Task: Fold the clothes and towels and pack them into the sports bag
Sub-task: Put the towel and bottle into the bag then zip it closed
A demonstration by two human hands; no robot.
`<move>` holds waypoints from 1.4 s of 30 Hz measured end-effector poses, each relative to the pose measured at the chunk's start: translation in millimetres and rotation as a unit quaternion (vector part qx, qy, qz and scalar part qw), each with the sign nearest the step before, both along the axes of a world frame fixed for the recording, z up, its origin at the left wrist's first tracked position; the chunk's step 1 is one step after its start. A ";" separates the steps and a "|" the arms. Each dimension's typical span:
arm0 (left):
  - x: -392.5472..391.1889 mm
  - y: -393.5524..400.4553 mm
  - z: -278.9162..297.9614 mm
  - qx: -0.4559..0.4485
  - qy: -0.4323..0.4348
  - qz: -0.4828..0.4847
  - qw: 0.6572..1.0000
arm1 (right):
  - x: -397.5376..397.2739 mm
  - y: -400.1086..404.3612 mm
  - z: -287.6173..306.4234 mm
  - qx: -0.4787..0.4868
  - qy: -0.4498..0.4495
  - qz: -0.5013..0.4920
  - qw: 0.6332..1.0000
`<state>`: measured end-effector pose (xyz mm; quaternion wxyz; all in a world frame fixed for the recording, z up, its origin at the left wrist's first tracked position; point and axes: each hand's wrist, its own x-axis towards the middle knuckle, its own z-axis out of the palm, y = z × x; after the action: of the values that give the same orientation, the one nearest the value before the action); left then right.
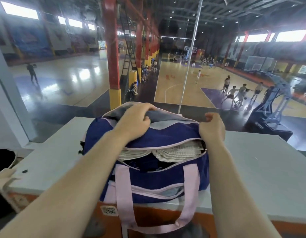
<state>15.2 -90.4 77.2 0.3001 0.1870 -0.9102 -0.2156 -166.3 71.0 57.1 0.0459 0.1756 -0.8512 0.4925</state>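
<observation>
A navy sports bag (159, 176) with pink trim and pink handles stands on a pale grey counter (262, 169). Its top zip is partly open, and white ribbed towels (172, 152) show inside over something dark. My left hand (135, 121) grips the bag's far flap with its grey lining at the upper left. My right hand (212, 127) pinches the top edge of the bag at the right end of the zip opening. A front pocket on the bag gapes, showing pale cloth (169, 193).
The counter stands against a glass pane overlooking basketball courts far below, where several people play. An orange cabinet front with a QR sticker (109, 210) lies under the counter's near edge. A dark object (2, 160) sits at the left edge.
</observation>
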 end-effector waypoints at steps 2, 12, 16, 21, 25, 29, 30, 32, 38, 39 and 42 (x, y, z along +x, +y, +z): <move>-29.8 24.0 -2.0 0.040 -0.037 -0.031 0.998 | -6.9 4.1 -12.7 0.013 -0.049 0.029 0.998; -129.1 80.5 -44.1 0.063 -0.021 0.003 0.998 | -47.4 -2.7 -54.6 0.057 -0.129 0.114 0.983; -136.3 74.4 -43.6 0.014 -0.032 0.005 0.999 | -47.0 1.9 -42.2 0.034 -0.122 0.126 0.984; -143.7 76.9 -48.1 -0.041 -0.032 0.043 0.998 | -47.4 11.4 -36.8 0.037 -0.061 0.115 0.991; -146.5 80.2 -50.7 -0.065 -0.016 0.058 0.996 | -39.2 17.7 -29.3 0.072 -0.024 0.101 0.992; -146.9 81.4 -52.8 -0.093 -0.005 0.067 0.993 | -35.7 14.1 -25.8 0.019 -0.013 0.094 0.995; -146.6 82.0 -53.4 -0.095 0.003 0.071 0.993 | -33.7 14.7 -25.4 0.005 -0.006 0.092 0.996; -145.9 83.0 -53.8 -0.095 0.012 0.078 0.992 | -30.1 15.4 -27.0 -0.019 0.008 0.102 0.995; -145.5 78.2 -57.9 -0.095 0.022 0.075 0.992 | -32.0 10.0 -40.4 -0.020 0.010 0.135 0.991; -145.6 76.9 -58.8 -0.086 0.029 0.071 0.993 | -32.6 8.9 -42.8 -0.032 0.007 0.130 0.991; -145.7 73.9 -58.5 -0.057 0.038 0.054 0.996 | -33.7 7.0 -46.9 -0.062 0.002 0.106 0.992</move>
<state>-130.6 -16.5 18.7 0.3557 0.2099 -0.8976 -0.1542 -200.0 78.0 10.2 0.0062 0.2628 -0.7955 0.5459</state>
